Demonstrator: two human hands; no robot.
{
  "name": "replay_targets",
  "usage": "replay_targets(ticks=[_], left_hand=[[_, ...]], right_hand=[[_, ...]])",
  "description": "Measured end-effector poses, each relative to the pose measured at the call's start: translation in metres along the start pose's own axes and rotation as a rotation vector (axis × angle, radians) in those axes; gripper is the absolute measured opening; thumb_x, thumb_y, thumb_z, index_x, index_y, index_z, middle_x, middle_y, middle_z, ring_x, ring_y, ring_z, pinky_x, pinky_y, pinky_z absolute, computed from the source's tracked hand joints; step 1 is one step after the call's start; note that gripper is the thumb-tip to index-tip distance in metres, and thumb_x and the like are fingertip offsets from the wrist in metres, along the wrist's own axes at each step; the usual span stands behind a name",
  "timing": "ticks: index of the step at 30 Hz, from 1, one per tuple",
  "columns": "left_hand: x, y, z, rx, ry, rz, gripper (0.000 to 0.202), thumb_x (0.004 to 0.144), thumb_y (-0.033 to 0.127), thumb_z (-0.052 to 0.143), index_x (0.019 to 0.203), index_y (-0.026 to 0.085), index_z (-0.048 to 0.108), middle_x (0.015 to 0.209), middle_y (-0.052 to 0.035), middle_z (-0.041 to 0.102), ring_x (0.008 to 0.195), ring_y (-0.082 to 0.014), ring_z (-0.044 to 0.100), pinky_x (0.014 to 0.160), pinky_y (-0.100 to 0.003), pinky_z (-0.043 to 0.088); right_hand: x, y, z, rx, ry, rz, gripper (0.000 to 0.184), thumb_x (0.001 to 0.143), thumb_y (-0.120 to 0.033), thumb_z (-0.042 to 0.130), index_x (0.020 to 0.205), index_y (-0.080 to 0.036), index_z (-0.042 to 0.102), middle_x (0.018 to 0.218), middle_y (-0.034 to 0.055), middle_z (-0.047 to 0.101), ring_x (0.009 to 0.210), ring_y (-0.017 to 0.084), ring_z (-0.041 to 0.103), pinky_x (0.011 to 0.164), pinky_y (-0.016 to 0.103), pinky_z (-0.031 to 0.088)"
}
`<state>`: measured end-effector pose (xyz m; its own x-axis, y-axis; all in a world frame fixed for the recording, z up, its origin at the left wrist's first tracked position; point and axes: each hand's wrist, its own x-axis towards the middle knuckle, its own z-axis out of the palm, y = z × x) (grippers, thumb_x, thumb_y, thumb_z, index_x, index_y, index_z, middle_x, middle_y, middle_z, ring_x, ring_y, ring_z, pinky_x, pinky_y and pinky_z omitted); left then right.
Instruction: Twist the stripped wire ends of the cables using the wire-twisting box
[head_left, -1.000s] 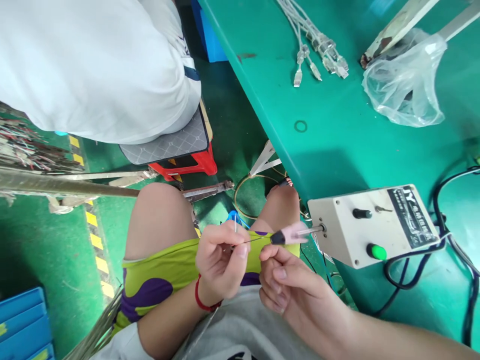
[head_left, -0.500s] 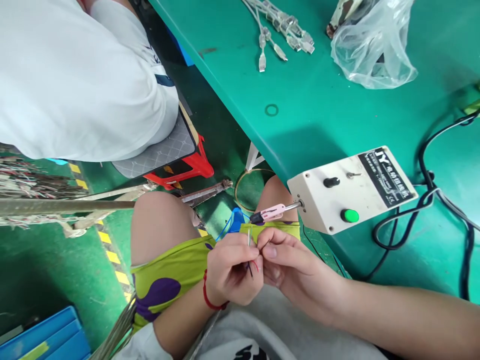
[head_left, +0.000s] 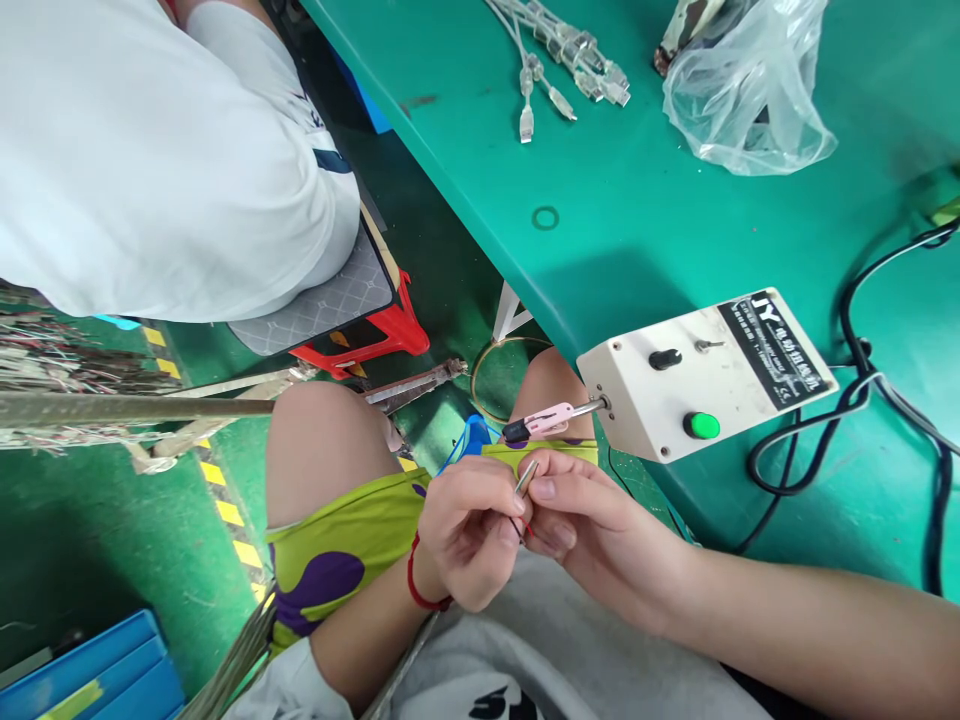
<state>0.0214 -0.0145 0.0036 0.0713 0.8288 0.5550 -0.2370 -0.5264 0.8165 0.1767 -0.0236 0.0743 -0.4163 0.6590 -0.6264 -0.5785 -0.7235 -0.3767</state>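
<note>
Over the lap, my left hand is closed on the split end of a thin cable. Red and black wires stick out by its fingertips, and a pale strand slants up between the two hands. Thumb and fingers of my right hand are pinched against these same wires; exactly which ones they grip is hidden. Just beyond the hands, a pink clip with a dark tip sits on the metal shaft of a white box machine, which has a black knob, toggle switch and green button.
The green table carries white USB cables, a clear plastic bag and black power cords. At left a person in white sits on a red stool. Blue bins stand on the floor, lower left.
The pale strand stood upright before and now tilts to the right, toward my right fingers. My left hand has turned slightly, and the red and black wires have shifted right.
</note>
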Motion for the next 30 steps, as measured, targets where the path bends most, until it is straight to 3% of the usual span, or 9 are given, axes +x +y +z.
replay_targets(ticks=[7, 12, 18, 20, 25, 27, 30], left_hand=[[0.004, -0.007, 0.006, -0.057, -0.012, 0.032, 0.005, 0.110, 0.026, 0.064, 0.110, 0.024, 0.068, 0.059, 0.0079, 0.055, 0.039, -0.0100, 0.047, 0.052, -0.027, 0.047], [0.008, -0.007, 0.006, -0.079, -0.055, 0.058, 0.005, 0.108, 0.022, 0.062, 0.107, 0.025, 0.066, 0.056, 0.0071, 0.059, 0.038, -0.0105, 0.051, 0.048, -0.024, 0.047], [0.016, -0.006, -0.002, 0.035, -0.032, 0.135, 0.007, 0.108, 0.020, 0.061, 0.103, 0.024, 0.065, 0.055, 0.0079, 0.058, 0.037, -0.0096, 0.052, 0.046, -0.022, 0.047], [0.017, -0.006, -0.007, 0.084, -0.010, 0.135, 0.006, 0.108, 0.020, 0.063, 0.106, 0.023, 0.066, 0.059, 0.0066, 0.062, 0.040, -0.0106, 0.056, 0.047, -0.022, 0.051], [0.015, -0.006, -0.019, 0.120, 0.060, 0.047, 0.009, 0.105, 0.013, 0.068, 0.108, 0.022, 0.070, 0.067, 0.0037, 0.066, 0.047, -0.0106, 0.059, 0.047, -0.020, 0.051], [0.014, -0.007, -0.022, 0.126, 0.072, 0.015, 0.015, 0.102, 0.008, 0.070, 0.109, 0.021, 0.071, 0.070, 0.0033, 0.067, 0.049, -0.0105, 0.060, 0.048, -0.019, 0.050], [0.013, -0.010, -0.023, 0.141, 0.105, 0.007, 0.021, 0.099, 0.003, 0.070, 0.111, 0.021, 0.071, 0.073, 0.0035, 0.068, 0.051, -0.0101, 0.060, 0.050, -0.019, 0.049]], right_hand=[[0.000, -0.002, 0.000, -0.016, 0.032, 0.016, 0.031, 0.086, -0.039, 0.100, 0.080, -0.021, 0.076, 0.056, -0.0067, 0.045, 0.063, 0.015, 0.029, 0.066, 0.034, 0.025], [0.001, -0.003, 0.000, -0.072, 0.015, 0.056, 0.035, 0.084, -0.044, 0.102, 0.081, -0.022, 0.076, 0.055, -0.0079, 0.044, 0.062, 0.015, 0.033, 0.066, 0.034, 0.025], [-0.001, -0.006, 0.000, -0.215, 0.088, -0.129, 0.033, 0.085, -0.040, 0.106, 0.095, -0.023, 0.080, 0.069, -0.0064, 0.058, 0.065, 0.014, 0.036, 0.064, 0.034, 0.025], [-0.001, -0.006, 0.001, -0.229, 0.120, -0.164, 0.034, 0.091, -0.047, 0.102, 0.091, -0.023, 0.079, 0.069, -0.0060, 0.054, 0.065, 0.014, 0.035, 0.065, 0.035, 0.025], [0.001, -0.004, 0.003, -0.336, 0.181, -0.235, 0.059, 0.104, -0.071, 0.083, 0.072, -0.023, 0.071, 0.070, -0.0002, 0.057, 0.067, 0.017, 0.042, 0.068, 0.038, 0.031], [0.003, -0.003, 0.004, -0.320, 0.204, -0.258, 0.057, 0.104, -0.075, 0.079, 0.081, -0.023, 0.076, 0.075, 0.0009, 0.063, 0.065, 0.017, 0.043, 0.068, 0.038, 0.033], [0.006, -0.004, 0.005, -0.261, 0.248, -0.282, 0.052, 0.101, -0.077, 0.084, 0.111, -0.025, 0.083, 0.082, -0.0002, 0.068, 0.063, 0.016, 0.043, 0.067, 0.037, 0.036]])
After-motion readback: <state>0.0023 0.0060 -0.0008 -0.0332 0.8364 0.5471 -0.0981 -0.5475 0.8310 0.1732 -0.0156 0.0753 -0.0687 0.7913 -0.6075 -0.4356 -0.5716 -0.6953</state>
